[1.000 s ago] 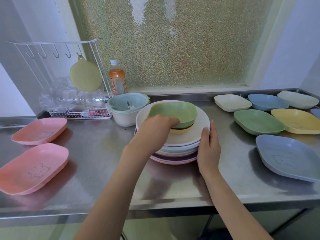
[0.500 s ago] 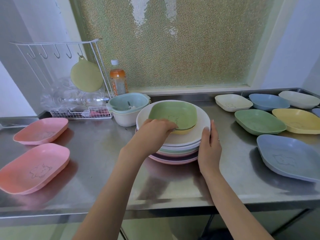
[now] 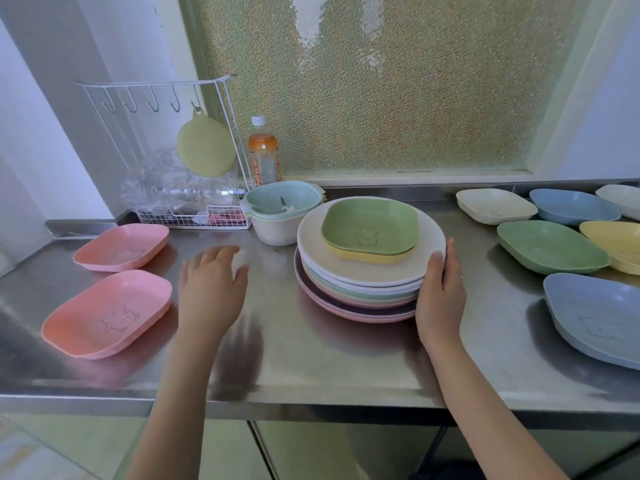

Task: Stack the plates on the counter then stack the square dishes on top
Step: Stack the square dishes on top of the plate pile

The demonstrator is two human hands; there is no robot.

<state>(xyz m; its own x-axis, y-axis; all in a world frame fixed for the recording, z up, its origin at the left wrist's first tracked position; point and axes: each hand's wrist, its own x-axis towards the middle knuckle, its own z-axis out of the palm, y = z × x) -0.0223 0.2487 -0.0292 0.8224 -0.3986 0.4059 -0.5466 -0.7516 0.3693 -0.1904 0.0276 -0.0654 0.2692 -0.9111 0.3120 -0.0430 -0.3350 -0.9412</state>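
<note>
A stack of round plates (image 3: pixel 360 282) stands at the middle of the steel counter (image 3: pixel 277 358). A yellow square dish (image 3: pixel 367 256) lies on top of it, with a green square dish (image 3: pixel 370 226) nested inside. My right hand (image 3: pixel 441 289) presses flat against the stack's right edge, fingers straight. My left hand (image 3: pixel 211 285) hovers blurred over the counter left of the stack, fingers spread and holding nothing. Two pink square dishes (image 3: pixel 107 313) (image 3: pixel 123 245) lie at the left. Green (image 3: pixel 550 245), yellow (image 3: pixel 616 244), blue (image 3: pixel 599 317) (image 3: pixel 573 206) and cream (image 3: pixel 495 204) square dishes lie at the right.
A pale blue bowl nested in a cream bowl (image 3: pixel 282 211) sits right behind the stack's left side. An orange drink bottle (image 3: pixel 263 154) and a white wire rack (image 3: pixel 173 161) with a hanging green disc stand at the back left. The counter's front edge runs below my forearms.
My left hand let go of the green square dish, which now rests on the yellow one, and moved left and down over the counter. My right hand stayed against the stack.
</note>
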